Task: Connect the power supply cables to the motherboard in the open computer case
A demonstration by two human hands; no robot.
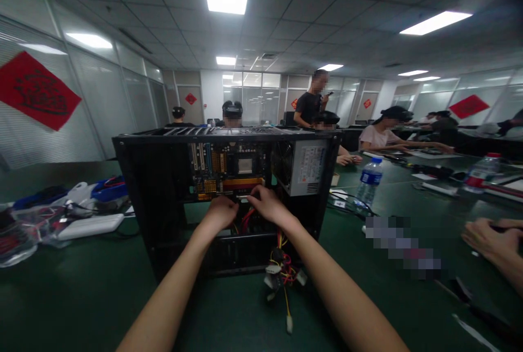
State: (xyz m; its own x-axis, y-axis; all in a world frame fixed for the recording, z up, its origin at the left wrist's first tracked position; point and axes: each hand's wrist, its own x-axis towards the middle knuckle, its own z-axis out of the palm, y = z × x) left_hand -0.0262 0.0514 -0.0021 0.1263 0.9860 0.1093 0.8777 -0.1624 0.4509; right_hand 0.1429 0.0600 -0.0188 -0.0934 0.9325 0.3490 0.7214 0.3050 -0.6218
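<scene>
Black computer case [167,194] upright on the table [49,286].
Fiddling cables [247,220] by the board [229,171], I reckon; left hand [222,212] and right hand [267,204] fingers half-curled, can't tell what's gripped. Next probably needs careful aligning.

A crossbar [255,237] and loose connectors [273,269] obstruct the case [135,205] at lower centre. Bare tabletop [61,303] gives room at lower left; a bottle [370,180] blocks centre right.
</scene>
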